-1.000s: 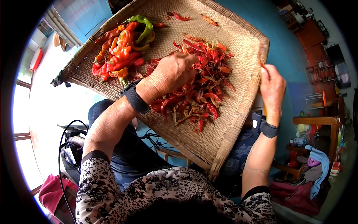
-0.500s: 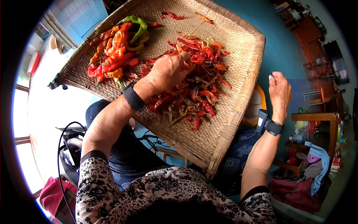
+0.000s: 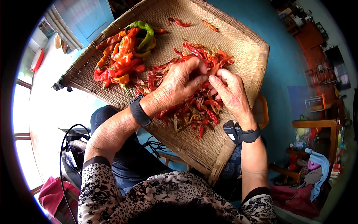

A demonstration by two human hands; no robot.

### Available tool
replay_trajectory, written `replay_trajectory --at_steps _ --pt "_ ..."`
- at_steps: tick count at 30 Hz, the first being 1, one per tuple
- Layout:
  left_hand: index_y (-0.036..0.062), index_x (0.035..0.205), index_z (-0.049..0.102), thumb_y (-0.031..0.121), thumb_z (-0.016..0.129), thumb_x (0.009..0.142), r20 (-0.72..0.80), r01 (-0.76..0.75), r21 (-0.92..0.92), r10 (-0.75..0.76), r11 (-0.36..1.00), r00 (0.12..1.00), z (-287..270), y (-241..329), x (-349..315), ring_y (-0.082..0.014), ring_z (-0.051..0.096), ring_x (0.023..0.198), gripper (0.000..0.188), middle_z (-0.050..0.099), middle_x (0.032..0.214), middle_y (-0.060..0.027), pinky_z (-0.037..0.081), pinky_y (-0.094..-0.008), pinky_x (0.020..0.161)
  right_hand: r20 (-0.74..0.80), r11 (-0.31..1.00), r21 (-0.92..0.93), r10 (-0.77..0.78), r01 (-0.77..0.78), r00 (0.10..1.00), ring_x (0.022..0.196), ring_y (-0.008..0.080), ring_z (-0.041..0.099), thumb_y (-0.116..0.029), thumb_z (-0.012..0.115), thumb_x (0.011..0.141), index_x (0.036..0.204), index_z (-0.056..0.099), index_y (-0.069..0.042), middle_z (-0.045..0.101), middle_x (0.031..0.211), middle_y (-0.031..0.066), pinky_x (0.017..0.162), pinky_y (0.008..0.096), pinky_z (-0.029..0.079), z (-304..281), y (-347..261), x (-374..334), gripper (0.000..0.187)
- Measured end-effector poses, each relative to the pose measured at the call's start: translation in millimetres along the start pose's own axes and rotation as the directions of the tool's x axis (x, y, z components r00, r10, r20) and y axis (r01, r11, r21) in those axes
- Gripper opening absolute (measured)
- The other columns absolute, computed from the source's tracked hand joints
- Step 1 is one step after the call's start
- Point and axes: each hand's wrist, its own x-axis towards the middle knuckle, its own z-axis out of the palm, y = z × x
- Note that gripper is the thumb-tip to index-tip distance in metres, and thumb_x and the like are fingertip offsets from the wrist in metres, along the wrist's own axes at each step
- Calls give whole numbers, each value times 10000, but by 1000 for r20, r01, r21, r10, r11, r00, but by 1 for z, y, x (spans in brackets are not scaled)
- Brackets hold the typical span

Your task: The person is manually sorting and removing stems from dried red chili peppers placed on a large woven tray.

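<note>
Both hands meet over a heap of dried red chili peppers (image 3: 188, 115) in a woven basket tray (image 3: 238, 37). My left hand (image 3: 182, 79), closed in a pinch, grips one end of a reddish-orange chili pepper (image 3: 213, 70). Against the same pepper, the thumb and fingers of my right hand (image 3: 232, 91) are pressed together. The fingers partly cover the pepper, so its full length is hidden. Fresher, shiny red and orange peppers (image 3: 123, 59) lie in a separate pile at the tray's left, with a curled green pepper (image 3: 146, 35) on top.
A few loose dried peppers (image 3: 180, 22) lie near the tray's far side. The tray slants across my lap. Black cable (image 3: 61, 156) and a dark bag (image 3: 72, 158) are at the left. On the right, a wooden chair (image 3: 315, 123) stands by piled clothes (image 3: 317, 171).
My right hand has come in from the right, outside the tray, to meet my left hand over the heap. My left hand has shifted slightly right and down.
</note>
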Motion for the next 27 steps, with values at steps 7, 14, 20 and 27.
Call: replay_trajectory --at_steps 7,14,20,27 --pt "41 1049 576 110 652 904 116 -147 -96 158 984 981 8 -5 1 -158 663 869 178 669 919 -92 542 -304 755 -192 993 12 -109 114 975 597 61 480 -215 633 929 843 605 -40 558 706 -23 515 233 383 -7 6 -9 197" --pt "47 1031 622 168 633 871 16 -49 630 50 775 999 -37 -33 22 -318 671 780 201 674 839 -150 537 -418 714 -594 819 -574 -410 -6 692 694 198 686 -160 557 949 870 623 -17 698 732 87 607 343 502 -103 18 -25 176" --pt "57 1053 612 205 654 855 195 -93 704 -66 704 979 -36 -40 18 -334 648 860 252 664 917 -164 520 -435 745 -551 357 -764 69 -537 831 725 285 684 -212 611 899 870 647 -48 701 761 109 654 389 500 -143 41 -57 171" --pt "70 1038 600 220 639 854 208 -174 819 0 547 978 -9 -62 20 -320 623 946 241 636 954 -121 522 -430 796 -306 760 -648 -322 52 896 600 289 613 -87 677 847 970 629 -8 643 727 168 564 356 472 -92 30 -33 154"
